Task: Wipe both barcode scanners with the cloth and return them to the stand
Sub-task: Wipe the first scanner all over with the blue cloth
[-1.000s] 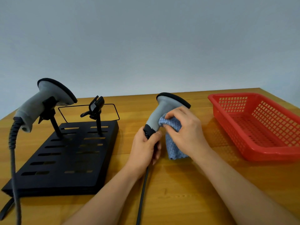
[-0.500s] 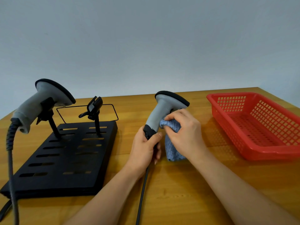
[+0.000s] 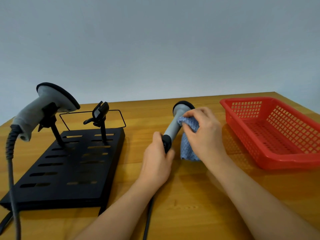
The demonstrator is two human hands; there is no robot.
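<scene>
My left hand (image 3: 156,161) grips the black base of a grey barcode scanner's (image 3: 174,125) handle, holding it upright over the table. My right hand (image 3: 203,134) presses a blue knitted cloth (image 3: 187,134) against the scanner's neck, just under its black-rimmed head; the cloth hangs down to the table. A second grey scanner (image 3: 43,108) rests in the left clip of the black slotted stand (image 3: 69,168). The stand's right clip (image 3: 100,113) holds nothing.
A red plastic basket (image 3: 280,161) sits at the right of the wooden table (image 3: 199,213). The held scanner's black cable (image 3: 147,220) runs toward me. The other scanner's grey cable (image 3: 12,170) drops at the far left. A thin black wire frame (image 3: 121,118) lies behind the stand.
My right hand with the cloth has slid up the scanner's neck toward the head. The scanner has tilted a little more to the right. My left hand keeps its grip.
</scene>
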